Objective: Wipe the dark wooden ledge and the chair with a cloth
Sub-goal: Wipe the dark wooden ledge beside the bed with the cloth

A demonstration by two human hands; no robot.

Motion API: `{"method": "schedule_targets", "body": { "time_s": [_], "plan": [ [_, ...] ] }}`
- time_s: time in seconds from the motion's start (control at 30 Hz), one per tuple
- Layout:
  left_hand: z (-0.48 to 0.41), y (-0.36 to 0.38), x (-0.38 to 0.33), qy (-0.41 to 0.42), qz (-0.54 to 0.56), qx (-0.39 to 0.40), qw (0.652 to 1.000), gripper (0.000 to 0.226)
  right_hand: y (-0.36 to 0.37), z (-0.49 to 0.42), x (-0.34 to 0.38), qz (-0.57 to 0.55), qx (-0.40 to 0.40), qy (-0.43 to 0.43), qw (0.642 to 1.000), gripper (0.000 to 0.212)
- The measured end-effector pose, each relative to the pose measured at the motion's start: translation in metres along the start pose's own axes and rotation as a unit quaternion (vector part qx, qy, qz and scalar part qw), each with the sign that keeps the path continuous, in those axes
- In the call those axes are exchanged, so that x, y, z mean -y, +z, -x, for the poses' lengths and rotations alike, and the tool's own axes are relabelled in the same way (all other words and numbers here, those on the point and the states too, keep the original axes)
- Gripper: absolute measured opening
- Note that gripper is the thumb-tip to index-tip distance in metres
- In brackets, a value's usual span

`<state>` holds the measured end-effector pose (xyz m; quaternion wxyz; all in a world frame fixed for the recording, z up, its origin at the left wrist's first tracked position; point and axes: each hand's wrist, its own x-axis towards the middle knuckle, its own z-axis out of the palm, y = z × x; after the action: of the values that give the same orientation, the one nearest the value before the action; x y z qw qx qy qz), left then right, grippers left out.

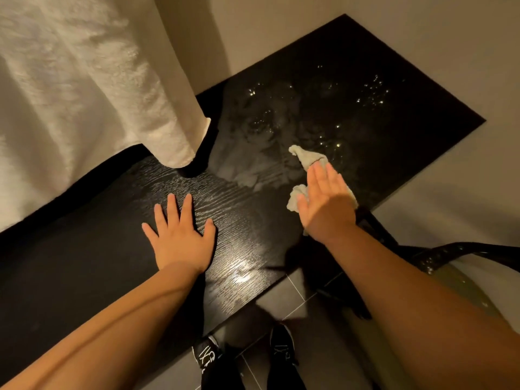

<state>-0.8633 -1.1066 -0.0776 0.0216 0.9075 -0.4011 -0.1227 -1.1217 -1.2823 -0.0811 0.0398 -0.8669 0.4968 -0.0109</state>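
The dark wooden ledge [247,220] runs from lower left to upper right, with wet streaks and shiny droplets on its far half. My right hand [326,201] lies flat, fingers straight, pressing a small pale cloth [305,157] onto the ledge; cloth corners stick out past the fingertips and beside the thumb. My left hand [180,235] rests flat with spread fingers on the dry grained part of the ledge. The chair [450,256], dark-framed with an olive seat, stands at the lower right under my right forearm.
A cream curtain [98,80] hangs at the left, its hem reaching the ledge. Beige walls meet behind the ledge's far corner. Grey floor tiles [292,294] and my two black shoes [208,356] lie below the ledge's front edge.
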Motion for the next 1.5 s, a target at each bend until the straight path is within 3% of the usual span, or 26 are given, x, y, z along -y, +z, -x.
{"method": "schedule_targets", "body": {
  "time_s": [0.2,0.27,0.37,0.47,0.53,0.63,0.73,0.9,1.0,1.13,1.23,1.33,1.4,1.5],
  "plan": [
    [-0.001,0.000,0.000,0.000,0.003,-0.006,1.000,0.076,-0.001,0.019,0.012,-0.037,0.016,-0.191,0.981,0.069],
    [-0.001,0.001,0.000,0.001,0.001,-0.008,1.000,0.076,-0.006,-0.001,-0.011,-0.036,0.011,-0.149,0.988,0.067],
    [-0.001,0.001,0.000,0.002,0.000,-0.012,1.000,0.075,-0.007,-0.037,-0.043,-0.016,0.013,-0.014,1.000,0.069],
    [-0.001,0.002,0.001,0.004,-0.001,-0.014,1.000,0.076,-0.005,-0.046,-0.033,0.004,0.031,0.069,0.997,0.075],
    [-0.002,0.003,0.001,0.005,0.002,-0.018,1.000,0.076,-0.005,-0.031,-0.003,0.013,0.018,0.030,0.999,0.077],
    [-0.002,0.003,0.001,0.004,0.000,-0.018,1.000,0.076,-0.001,0.007,0.033,-0.046,0.008,-0.116,0.992,0.076],
    [-0.002,0.003,0.001,0.003,0.000,-0.016,1.000,0.075,-0.002,0.007,0.019,-0.054,0.019,-0.167,0.984,0.072],
    [-0.001,0.004,0.001,0.003,-0.007,-0.020,1.000,0.075,-0.010,-0.053,-0.028,-0.008,0.022,-0.011,1.000,0.066],
    [-0.002,0.003,0.001,0.003,-0.006,-0.016,1.000,0.077,-0.007,-0.050,-0.002,-0.013,0.026,0.040,0.999,0.077],
    [-0.002,0.001,0.001,0.007,-0.002,-0.020,1.000,0.079,-0.001,-0.006,0.048,-0.042,0.012,-0.106,0.993,0.072],
    [-0.002,0.002,0.001,0.006,-0.004,-0.020,1.000,0.080,-0.009,-0.012,0.029,-0.058,0.018,-0.188,0.980,0.065],
    [-0.003,0.003,0.001,0.006,-0.003,-0.020,1.000,0.078,-0.014,-0.048,-0.006,-0.067,0.030,-0.075,0.995,0.069],
    [-0.003,0.005,0.001,0.006,-0.005,-0.022,1.000,0.077,-0.008,-0.062,-0.016,-0.016,0.033,0.015,0.999,0.073],
    [-0.003,0.006,0.002,0.007,-0.009,-0.025,1.000,0.078,0.000,-0.053,0.019,-0.019,0.009,0.031,0.999,0.078]
  ]
}}
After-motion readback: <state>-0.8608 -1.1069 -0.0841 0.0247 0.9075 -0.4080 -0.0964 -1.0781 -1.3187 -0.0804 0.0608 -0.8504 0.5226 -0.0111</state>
